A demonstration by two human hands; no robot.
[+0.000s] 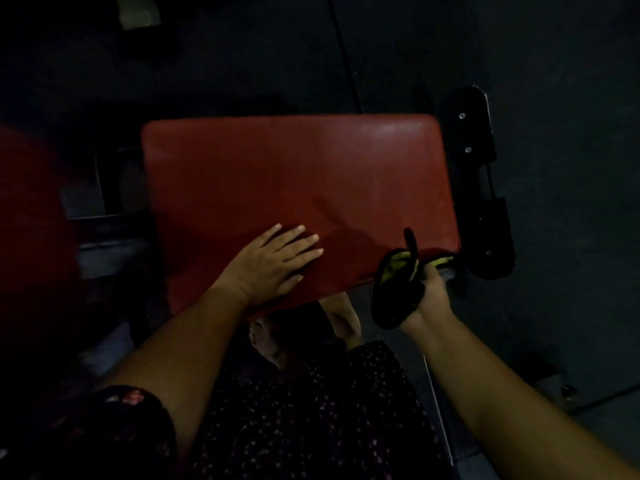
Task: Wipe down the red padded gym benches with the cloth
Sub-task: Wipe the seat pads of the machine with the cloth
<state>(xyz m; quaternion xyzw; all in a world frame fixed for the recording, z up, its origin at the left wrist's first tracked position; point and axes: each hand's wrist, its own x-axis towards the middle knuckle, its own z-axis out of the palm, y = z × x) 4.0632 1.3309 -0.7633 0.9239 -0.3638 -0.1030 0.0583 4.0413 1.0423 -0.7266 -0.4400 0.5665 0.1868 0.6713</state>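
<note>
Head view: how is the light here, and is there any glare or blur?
Head view: very dim, the surroundings almost black; faint glare on the far right corner of the red pad; the left hand looks fairly sharp, the cloth in the right hand slightly blurred.

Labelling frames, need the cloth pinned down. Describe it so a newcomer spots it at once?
Start at the big red bench pad in the middle. At its near right corner, the right hand grips the cloth, a bunched black rag with yellow-green patches. It is the only yellow-green thing in view; the left hand lies flat, holding nothing.
</note>
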